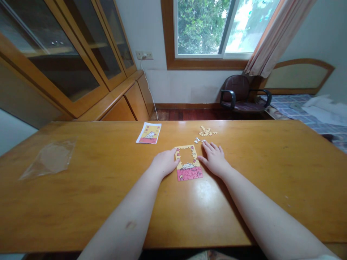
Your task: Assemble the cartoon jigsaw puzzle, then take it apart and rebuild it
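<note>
A partly assembled jigsaw puzzle (189, 173) lies flat on the table, pink below and yellow above, with a gap in its upper middle. At its left edge rests my left hand (165, 163), thumb and forefinger apart and touching the border; its other fingers are mostly hidden. My right hand (215, 158) lies spread on the right, its thumb by the puzzle's right edge. Close to the right fingertips are a few loose puzzle pieces (197, 140). Behind them sits a small pile of puzzle pieces (206, 131), pale side up.
A printed picture sheet (149, 133) with the same yellow and pink design lies at the back left of the wooden table (108, 202). Farther left is a clear plastic bag (52, 157). Beyond the table stand a glass-door cabinet (108, 90) and an armchair (238, 92).
</note>
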Available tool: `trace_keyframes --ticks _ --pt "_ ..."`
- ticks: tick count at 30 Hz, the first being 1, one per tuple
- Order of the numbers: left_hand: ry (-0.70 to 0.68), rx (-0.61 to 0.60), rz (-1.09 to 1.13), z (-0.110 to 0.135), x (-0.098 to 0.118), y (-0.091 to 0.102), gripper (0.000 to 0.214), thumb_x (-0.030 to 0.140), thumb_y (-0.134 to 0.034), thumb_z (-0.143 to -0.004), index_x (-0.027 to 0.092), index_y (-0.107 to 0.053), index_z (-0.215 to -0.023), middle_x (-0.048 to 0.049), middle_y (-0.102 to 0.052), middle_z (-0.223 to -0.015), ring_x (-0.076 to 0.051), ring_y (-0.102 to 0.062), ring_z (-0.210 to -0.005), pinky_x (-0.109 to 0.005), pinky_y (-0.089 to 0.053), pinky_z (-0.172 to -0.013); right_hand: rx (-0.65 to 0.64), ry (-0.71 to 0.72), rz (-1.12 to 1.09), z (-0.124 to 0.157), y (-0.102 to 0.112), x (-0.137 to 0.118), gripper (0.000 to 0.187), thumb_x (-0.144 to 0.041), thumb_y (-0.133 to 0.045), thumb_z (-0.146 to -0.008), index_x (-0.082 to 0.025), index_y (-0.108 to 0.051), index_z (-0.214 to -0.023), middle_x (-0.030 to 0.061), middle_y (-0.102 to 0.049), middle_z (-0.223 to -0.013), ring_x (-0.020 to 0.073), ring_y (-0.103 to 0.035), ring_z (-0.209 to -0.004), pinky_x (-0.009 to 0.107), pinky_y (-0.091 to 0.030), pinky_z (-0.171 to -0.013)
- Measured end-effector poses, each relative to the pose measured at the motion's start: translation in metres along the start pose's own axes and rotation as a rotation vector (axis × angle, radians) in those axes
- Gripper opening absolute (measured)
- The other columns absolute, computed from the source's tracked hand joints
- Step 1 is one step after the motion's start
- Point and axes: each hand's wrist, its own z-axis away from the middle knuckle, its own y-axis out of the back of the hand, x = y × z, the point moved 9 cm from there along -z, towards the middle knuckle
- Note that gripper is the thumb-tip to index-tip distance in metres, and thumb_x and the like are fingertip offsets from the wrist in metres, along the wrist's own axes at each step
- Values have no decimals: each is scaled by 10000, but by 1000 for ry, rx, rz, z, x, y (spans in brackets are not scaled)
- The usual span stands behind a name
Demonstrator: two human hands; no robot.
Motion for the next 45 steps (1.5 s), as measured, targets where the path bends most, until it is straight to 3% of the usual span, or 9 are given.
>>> trace_keyframes --ticks 5,9,12,20,29,39,45 --pt "-5 -1 10 0 0 -1 524 436 -487 -841 265 -446 -1335 -103 -667 -1137 -270 -638 -991 -332 -481 -774 13 36 -26 3 6 -6 548 -506 -405 -900 -179 -484 -1333 114 -435 -1431 328 -305 -1342 599 -151 -1086" --pt "-12 36 42 -1 0 0 487 430 -453 -865 261 -454 -1322 -101 -666 -1140 -263 -639 -989 -332 -478 -779 101 0 -69 3 16 -1 429 -465 -440 -896 -178 -605 -1169 112 -546 -1316 296 -401 -1270 546 -188 -1089" --pt "9 59 80 -4 -1 0 453 429 -430 -880 245 -481 -1291 -103 -670 -1124 -254 -641 -978 -319 -474 -769 160 -83 -87 1 20 11 404 -434 -484 -873 -169 -608 -1153 132 -552 -1291 287 -464 -1193 510 -269 -1048" --pt "37 132 208 -9 -4 4 375 394 -424 -883 254 -543 -1210 -68 -691 -1050 -221 -652 -897 -289 -466 -729 152 -59 -126 -4 20 12 217 -262 -513 -870 -227 -674 -1011 51 -667 -1138 249 -550 -1082 433 -344 -982" --pt "55 142 277 -9 -4 6 355 361 -459 -868 235 -585 -1175 -71 -700 -981 -212 -648 -869 -275 -450 -722 170 -103 -144 -7 21 26 206 -177 -516 -856 -242 -710 -846 15 -718 -977 209 -605 -969 338 -400 -885" --pt "70 158 308 -11 -7 3 338 359 -474 -861 247 -600 -1154 -62 -700 -964 -208 -644 -850 -269 -443 -700 300 -105 -257 -11 23 31 285 -288 -529 -820 -159 -621 -1058 102 -662 -1048 244 -580 -999 359 -421 -904" --pt "73 177 329 -13 -8 3 324 379 -458 -871 256 -608 -1131 -57 -703 -980 -208 -644 -852 -271 -447 -694 267 -87 -138 -16 16 21 530 -483 -522 -823 -143 -543 -1229 154 -533 -1292 304 -468 -1188 433 -331 -1020"
